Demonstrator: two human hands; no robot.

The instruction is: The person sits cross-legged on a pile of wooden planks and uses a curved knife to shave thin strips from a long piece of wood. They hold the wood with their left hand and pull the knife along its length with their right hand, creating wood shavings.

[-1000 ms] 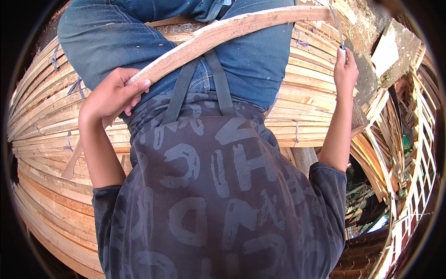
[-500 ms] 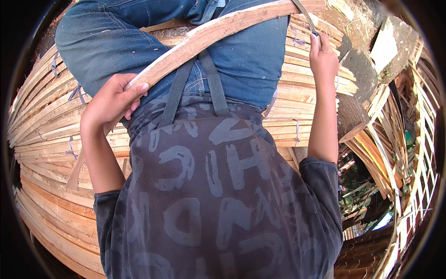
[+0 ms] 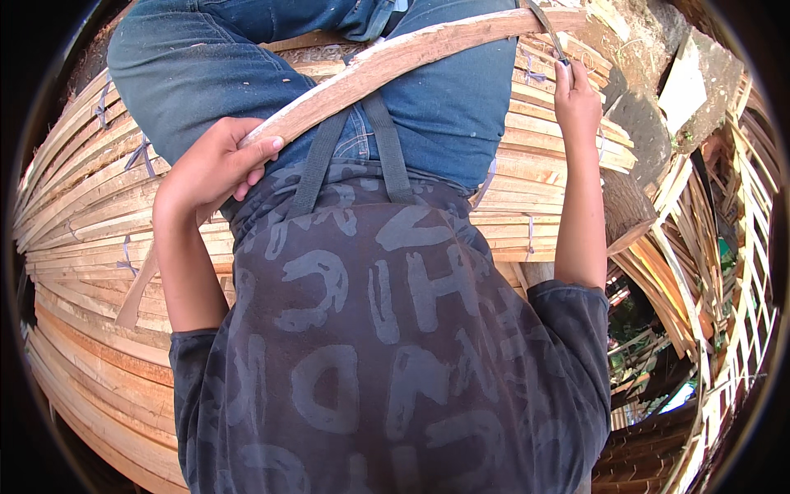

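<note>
Wooden strip (image 3: 395,62), one, curved: laid across the jeans (image 3: 206,74), upper centre; long axis climbs from centre left to upper right, far end pointing right. Left hand (image 3: 222,169): clamped on the strip, thumb uppermost; I judge this steadies it, the thighs serving as support. Right hand (image 3: 578,99), well apart, upper right: closed round a knife (image 3: 544,25), its blade crossing the strip near the far end, presumably for reach; contact I cannot tell. Slats (image 3: 90,272), bundled: left.
</note>
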